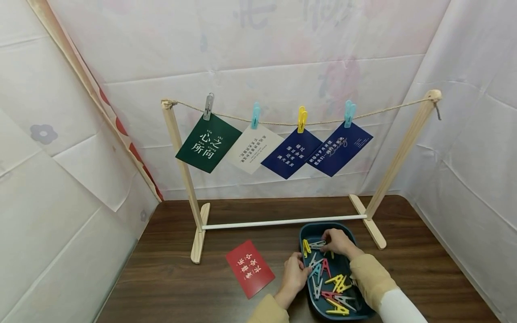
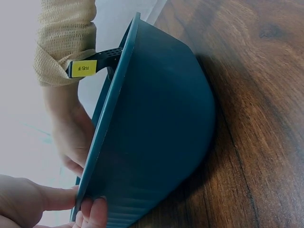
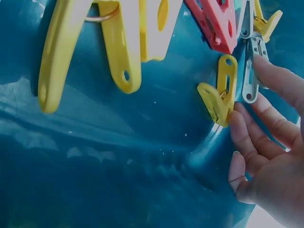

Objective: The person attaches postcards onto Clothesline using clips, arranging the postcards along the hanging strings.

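My left hand (image 1: 294, 276) grips the near-left rim of a dark teal plastic tub (image 2: 156, 109), thumb on one side of the rim and fingertips on its outer wall. Down inside the tub's far end, my right hand (image 1: 338, 242) pinches a grey clothespin (image 3: 250, 71) between its digits. Its lower fingertips lie right beside a small yellow clothespin (image 3: 228, 85). More yellow, red, blue and grey clothespins are scattered across the tub floor, with a red clothespin (image 3: 216, 28) close by.
A red card (image 1: 250, 269) lies on the brown table (image 1: 169, 287) left of the tub. Behind stands a wooden frame with a rope (image 1: 387, 109). Clothespins hold a green card (image 1: 209, 143), a cream card (image 1: 254, 150) and two navy cards on it. White cloth (image 1: 282, 45) surrounds the table.
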The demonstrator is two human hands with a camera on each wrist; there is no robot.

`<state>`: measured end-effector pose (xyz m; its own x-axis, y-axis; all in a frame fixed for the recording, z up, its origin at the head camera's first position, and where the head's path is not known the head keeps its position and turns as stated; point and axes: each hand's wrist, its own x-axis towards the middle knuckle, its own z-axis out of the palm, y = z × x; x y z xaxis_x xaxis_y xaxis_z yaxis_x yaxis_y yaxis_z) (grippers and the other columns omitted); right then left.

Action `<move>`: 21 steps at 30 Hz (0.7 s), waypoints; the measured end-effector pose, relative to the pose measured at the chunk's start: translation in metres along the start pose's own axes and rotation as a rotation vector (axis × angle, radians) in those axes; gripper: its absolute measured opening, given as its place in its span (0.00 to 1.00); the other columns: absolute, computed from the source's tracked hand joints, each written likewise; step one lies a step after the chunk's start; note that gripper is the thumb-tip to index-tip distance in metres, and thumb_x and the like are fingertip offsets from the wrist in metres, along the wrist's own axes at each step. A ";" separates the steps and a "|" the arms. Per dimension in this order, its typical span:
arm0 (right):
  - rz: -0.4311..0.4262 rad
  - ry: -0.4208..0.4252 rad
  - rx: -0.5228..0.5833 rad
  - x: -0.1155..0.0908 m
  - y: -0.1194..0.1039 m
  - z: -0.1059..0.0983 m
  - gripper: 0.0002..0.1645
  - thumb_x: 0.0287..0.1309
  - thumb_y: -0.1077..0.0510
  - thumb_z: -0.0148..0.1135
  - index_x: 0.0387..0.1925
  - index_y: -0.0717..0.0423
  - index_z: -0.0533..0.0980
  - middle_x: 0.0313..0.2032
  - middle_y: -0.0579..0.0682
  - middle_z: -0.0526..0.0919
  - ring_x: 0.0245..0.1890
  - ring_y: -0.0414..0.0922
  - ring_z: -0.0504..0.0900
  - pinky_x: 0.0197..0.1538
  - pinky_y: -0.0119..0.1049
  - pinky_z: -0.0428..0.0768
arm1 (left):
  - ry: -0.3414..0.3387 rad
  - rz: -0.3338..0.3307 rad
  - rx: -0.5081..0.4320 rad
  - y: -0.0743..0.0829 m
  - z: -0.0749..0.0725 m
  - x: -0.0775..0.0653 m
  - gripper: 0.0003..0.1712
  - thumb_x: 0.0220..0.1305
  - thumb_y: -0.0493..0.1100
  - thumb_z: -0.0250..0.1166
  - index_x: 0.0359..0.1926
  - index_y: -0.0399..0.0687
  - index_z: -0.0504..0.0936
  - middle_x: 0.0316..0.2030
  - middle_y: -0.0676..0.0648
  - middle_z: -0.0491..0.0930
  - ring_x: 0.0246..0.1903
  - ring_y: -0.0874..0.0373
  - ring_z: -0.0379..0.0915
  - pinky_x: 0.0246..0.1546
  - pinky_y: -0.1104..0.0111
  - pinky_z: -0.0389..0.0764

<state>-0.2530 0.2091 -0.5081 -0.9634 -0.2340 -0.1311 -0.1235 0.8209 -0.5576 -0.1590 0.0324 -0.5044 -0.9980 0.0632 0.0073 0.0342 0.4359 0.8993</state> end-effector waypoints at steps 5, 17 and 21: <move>-0.022 0.037 0.060 -0.002 -0.005 0.002 0.15 0.39 0.63 0.70 0.31 0.61 0.74 0.26 0.48 0.75 0.25 0.41 0.72 0.29 0.36 0.72 | 0.008 0.010 0.009 -0.001 0.000 0.000 0.19 0.49 0.32 0.65 0.43 0.29 0.72 0.16 0.53 0.64 0.17 0.65 0.59 0.17 0.73 0.64; -0.159 0.120 0.264 0.001 -0.009 0.009 0.20 0.41 0.56 0.70 0.34 0.65 0.75 0.25 0.50 0.75 0.25 0.41 0.73 0.27 0.35 0.73 | 0.014 0.034 -0.001 -0.002 0.000 -0.001 0.19 0.49 0.32 0.65 0.43 0.28 0.72 0.16 0.53 0.64 0.16 0.65 0.59 0.16 0.73 0.63; -0.094 0.127 0.292 0.002 -0.014 0.011 0.20 0.41 0.59 0.70 0.36 0.66 0.75 0.27 0.50 0.76 0.27 0.43 0.75 0.29 0.35 0.74 | 0.017 0.038 0.004 -0.002 0.000 0.000 0.19 0.49 0.32 0.66 0.43 0.28 0.72 0.16 0.54 0.64 0.16 0.66 0.59 0.16 0.73 0.63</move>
<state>-0.2508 0.1911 -0.5094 -0.9752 -0.2198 0.0251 -0.1575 0.6104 -0.7763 -0.1588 0.0314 -0.5061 -0.9967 0.0650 0.0491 0.0726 0.4369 0.8966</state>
